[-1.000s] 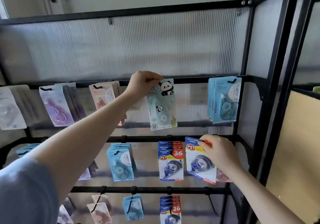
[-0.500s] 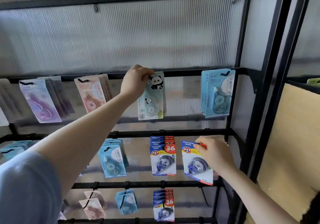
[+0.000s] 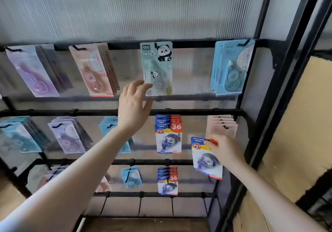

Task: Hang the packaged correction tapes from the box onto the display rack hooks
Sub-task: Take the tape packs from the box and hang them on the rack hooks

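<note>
A mint panda correction tape pack (image 3: 157, 66) hangs from the top rail of the black display rack (image 3: 197, 44). My left hand (image 3: 133, 106) is just below it with relaxed, spread fingers, its fingertips near the pack's lower left corner and holding nothing. My right hand (image 3: 224, 150) pinches the top of a blue, yellow and red correction tape pack (image 3: 206, 158) in front of the middle row's right end, below a stack of pink packs (image 3: 221, 125). The box is out of view.
Purple (image 3: 32, 71), pink (image 3: 93, 70) and light blue packs (image 3: 231, 66) hang along the top rail. Blue "36" packs (image 3: 168, 134) and other pastel packs hang on the middle and lower rails. A black upright post (image 3: 280, 95) and a tan board (image 3: 296, 127) stand at the right.
My left hand let go of the panda pack, which now hangs on its hook, and dropped below it with fingers open. The view tilted down. My right hand still holds its pack.
</note>
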`<state>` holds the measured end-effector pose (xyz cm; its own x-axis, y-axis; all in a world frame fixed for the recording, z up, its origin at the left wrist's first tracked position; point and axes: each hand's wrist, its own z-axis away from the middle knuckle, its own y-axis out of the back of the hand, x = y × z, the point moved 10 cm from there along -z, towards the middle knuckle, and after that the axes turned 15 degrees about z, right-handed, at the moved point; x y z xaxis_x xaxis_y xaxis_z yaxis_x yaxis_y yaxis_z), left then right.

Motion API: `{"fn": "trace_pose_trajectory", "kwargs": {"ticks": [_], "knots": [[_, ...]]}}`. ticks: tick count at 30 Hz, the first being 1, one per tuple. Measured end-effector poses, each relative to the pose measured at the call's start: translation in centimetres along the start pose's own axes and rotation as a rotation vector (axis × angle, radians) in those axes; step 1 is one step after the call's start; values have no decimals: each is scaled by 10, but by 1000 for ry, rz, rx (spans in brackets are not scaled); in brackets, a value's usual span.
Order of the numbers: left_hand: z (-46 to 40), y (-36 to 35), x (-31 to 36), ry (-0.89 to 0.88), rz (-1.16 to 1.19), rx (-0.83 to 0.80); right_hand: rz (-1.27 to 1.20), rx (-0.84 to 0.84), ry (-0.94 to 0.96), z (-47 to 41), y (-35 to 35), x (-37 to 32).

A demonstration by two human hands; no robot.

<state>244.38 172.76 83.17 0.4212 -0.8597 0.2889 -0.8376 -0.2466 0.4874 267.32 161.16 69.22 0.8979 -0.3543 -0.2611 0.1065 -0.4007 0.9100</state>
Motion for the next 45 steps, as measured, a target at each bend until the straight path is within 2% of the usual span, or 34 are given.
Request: {"fn": "trace_pose_trajectory", "kwargs": {"ticks": [13,17,24,29,35,45], "knots": [[127,-76,-42,64,137,-292,31,3,-116,53,-51,0],[157,-110,-38,120,171,-363,15,-50,-132,67,-74,20],[206,-171,-36,168,196,-417,-97,-24,-185,78,-131,69],[259,-207,-42,204,103,-478,-94,-15,-195,87,-179,107],[304,-220,-63,280,47,-502,-159,5,-150,79,-212,129],[354,-225,-83,442,20,-518,-194,68,14,50,-239,122]]}}
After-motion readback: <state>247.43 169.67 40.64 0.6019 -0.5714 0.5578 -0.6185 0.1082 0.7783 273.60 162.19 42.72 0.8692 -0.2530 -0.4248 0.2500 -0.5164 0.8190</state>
